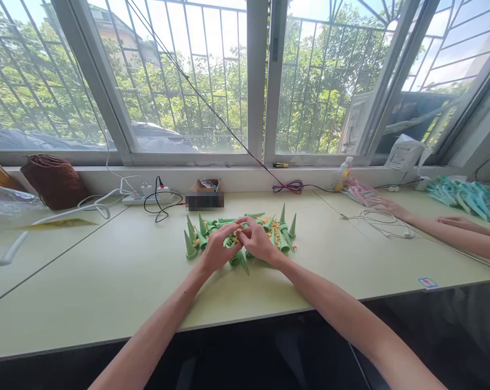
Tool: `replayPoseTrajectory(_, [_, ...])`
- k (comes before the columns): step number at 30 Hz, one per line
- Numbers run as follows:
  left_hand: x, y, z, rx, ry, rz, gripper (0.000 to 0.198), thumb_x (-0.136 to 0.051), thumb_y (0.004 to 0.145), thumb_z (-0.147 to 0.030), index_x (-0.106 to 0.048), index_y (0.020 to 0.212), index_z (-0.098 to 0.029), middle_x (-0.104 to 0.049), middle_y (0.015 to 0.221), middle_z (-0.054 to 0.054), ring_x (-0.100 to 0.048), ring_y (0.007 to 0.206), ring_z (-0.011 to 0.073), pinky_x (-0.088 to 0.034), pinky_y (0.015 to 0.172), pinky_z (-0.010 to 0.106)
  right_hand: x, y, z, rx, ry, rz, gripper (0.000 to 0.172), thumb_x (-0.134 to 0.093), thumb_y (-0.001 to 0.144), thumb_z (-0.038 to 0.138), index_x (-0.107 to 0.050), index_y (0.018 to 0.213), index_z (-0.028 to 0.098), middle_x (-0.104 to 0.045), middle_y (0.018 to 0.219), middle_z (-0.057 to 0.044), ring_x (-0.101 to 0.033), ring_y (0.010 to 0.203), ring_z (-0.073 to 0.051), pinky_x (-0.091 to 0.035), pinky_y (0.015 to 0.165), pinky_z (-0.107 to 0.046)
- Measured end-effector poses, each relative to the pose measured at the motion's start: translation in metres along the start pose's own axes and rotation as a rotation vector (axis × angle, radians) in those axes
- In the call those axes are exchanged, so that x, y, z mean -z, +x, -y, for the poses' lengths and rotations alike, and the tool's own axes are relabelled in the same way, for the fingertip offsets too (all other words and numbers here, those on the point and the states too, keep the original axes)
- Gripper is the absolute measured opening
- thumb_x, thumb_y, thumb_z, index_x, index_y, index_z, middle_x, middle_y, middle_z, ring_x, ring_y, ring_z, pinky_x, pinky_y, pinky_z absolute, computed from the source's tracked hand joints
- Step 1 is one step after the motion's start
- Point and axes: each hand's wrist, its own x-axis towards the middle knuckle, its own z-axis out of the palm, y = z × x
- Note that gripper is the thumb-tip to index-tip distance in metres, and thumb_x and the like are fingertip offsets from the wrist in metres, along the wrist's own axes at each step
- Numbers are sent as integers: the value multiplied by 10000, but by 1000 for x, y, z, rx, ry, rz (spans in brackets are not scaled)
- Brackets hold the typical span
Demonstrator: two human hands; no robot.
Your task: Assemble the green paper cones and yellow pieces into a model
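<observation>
The cones (190, 247) sit in one heap on the tabletop (118, 287) straight in front of me, pale green, well over a dozen; they overlap too much for an exact count, but at least five stand point up, three at the left end and two at the right, while others lie on their sides. Yellow bits (268, 221), too many to count, are strewn among them, and one orange-tipped piece (294, 248) lies at the right edge. My left grip (219, 248) and right grip (261, 244) meet over the middle, fingers bent and tips close together; I cannot tell what, if anything, is pinched there. Beyond the heap is one small box (206, 187), its front blurred out; left of it are one white power strip (147, 198) and one brown bag (56, 181). Behind to the right lies one dark cord bundle (290, 187), then one bottle (344, 172) with a yellowish label too small to read. One white coiled cable (385, 222) lies nearer, and one sticker (427, 282) at the front edge bears a red mark inside a blue outline. Farther right, another person's two hands (391, 207) are beside a pink packet (360, 190) and teal packets (466, 196). The print on one white bag (405, 153) by the window is illegible.
</observation>
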Motion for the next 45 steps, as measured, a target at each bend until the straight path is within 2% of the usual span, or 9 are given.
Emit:
replayPoseTrajectory(17, [1,5,-5,-17,4,-71,287,-651,820,-222,-618,1105,-205,-655,1062,70,-654,960,190,-542,819,320,-2,0,0,-2,-22,-81,224,-507,866,275,-502,1079,205,-562,573,56,-483,500,-121,-374,532,-232])
replayPoseTrajectory(22, [1,4,-5,51,3,-82,297,-661,809,-245,-589,1094,-207,-665,1039,57,-654,969,193,-548,844,341,-2,0,-1,-2,-18,-94,243,-520,868,294,-502,1092,201,-607,616,38,-543,547,-132,-422,570,-246])
replayPoseTrajectory(26, [0,2,-5,122,-41,-87,381,-681,785,-256,-556,1142,-208,-667,1056,57,-661,993,191,-561,884,359,-1,0,-1,-19,-4,-91,254,-529,866,305,-505,1096,199,-631,646,24,-564,556,-137,-435,564,-249])
replayPoseTrajectory(29, [0,2,-6,124,-72,-83,414,-682,775,-236,-541,1164,-209,-666,1058,54,-664,998,185,-564,904,359,0,0,-1,-31,-1,-91,246,-539,864,304,-510,1086,202,-631,641,24,-562,545,-137,-424,537,-240])
replayPoseTrajectory(36, [2,4,-9,85,-90,-72,315,-658,798,-218,-563,1099,-208,-647,1054,48,-653,998,172,-565,918,356,-1,2,-1,-80,151,-32,262,-524,878,274,-484,1130,211,-642,636,26,-603,565,-142,-454,540,-239])
replayPoseTrajectory(45, [2,4,-10,123,-128,-73,465,-683,784,-232,-477,1201,-216,-660,1063,67,-681,998,197,-562,945,418,1,1,5,-124,229,-21,278,-546,876,289,-478,1130,199,-620,632,34,-529,507,-109,-423,504,-219])
